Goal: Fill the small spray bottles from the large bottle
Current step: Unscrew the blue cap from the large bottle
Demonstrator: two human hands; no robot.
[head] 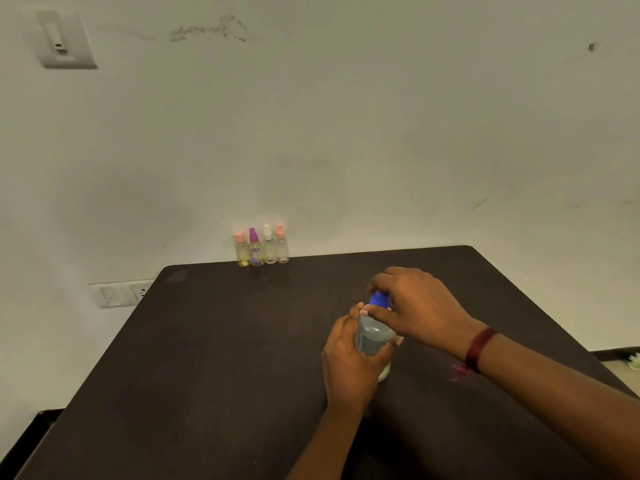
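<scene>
The large clear bottle stands upright on the dark table, right of centre. My left hand wraps around its body. My right hand comes from above and its fingers close around the blue cap. Several small spray bottles stand in a row at the table's far edge against the wall, with pink, purple, white and orange tops. They are apart from both hands.
A pale wall rises right behind the table. A socket plate sits low on the wall at the left, a switch plate high up. The table's right edge drops to a floor strip.
</scene>
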